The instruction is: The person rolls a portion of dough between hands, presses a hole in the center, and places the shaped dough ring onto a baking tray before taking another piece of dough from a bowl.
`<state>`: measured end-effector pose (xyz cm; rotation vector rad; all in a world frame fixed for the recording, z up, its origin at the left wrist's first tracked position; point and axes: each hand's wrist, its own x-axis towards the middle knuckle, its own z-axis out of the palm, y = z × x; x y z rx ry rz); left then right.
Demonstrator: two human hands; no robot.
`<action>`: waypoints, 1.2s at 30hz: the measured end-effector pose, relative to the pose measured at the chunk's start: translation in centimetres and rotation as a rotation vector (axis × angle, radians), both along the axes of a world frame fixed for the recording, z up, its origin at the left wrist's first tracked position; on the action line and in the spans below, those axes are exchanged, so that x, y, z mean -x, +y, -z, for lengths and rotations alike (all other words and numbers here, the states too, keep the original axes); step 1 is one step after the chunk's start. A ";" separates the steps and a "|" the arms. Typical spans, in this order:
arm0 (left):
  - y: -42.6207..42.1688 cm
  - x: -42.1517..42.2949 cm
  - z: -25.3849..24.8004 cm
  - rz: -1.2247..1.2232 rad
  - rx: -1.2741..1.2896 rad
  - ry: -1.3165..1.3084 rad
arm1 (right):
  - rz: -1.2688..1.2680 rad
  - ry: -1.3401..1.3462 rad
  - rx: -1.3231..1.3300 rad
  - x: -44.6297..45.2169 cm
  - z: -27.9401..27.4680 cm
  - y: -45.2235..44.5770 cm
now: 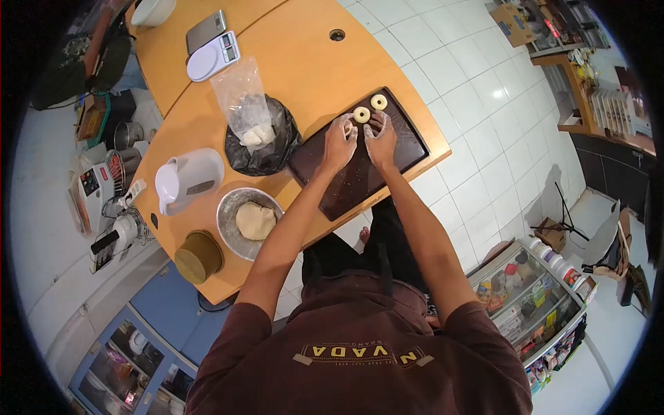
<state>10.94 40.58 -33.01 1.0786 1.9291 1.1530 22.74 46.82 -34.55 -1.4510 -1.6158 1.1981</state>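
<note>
A dark baking tray [353,180] lies at the table's right edge, with two pale dough rings near its far end. The nearer dough ring [362,115] lies between the fingertips of both hands. The farther dough ring [378,102] sits beyond it, to the right. My left hand [340,144], dusted with flour, has its fingers curved and apart by the near ring's left side. My right hand [380,142], also floury, is on the other side with fingers apart. Whether the fingertips touch the ring cannot be made out.
Left of the tray are a black plastic bag [277,149], a clear bag [242,93], a bowl [228,238] with a dough lump [255,221], a pitcher [190,181], a brown container [198,257] and a kitchen scale [213,57]. Another person [86,62] is at far left.
</note>
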 end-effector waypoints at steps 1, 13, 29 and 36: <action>0.7 -0.2 -0.4 -0.003 0.043 -0.053 | 0.015 0.025 0.013 0.2 0.0 0.1; 3.7 -0.3 1.6 0.058 0.093 0.011 | 0.109 0.157 0.124 1.0 0.7 0.8; 4.2 0.5 -0.4 0.056 0.187 -0.076 | 0.160 0.184 0.146 1.7 -0.7 1.0; 4.3 0.5 1.5 -0.012 0.113 -0.105 | 0.208 0.042 0.089 1.8 -0.4 1.2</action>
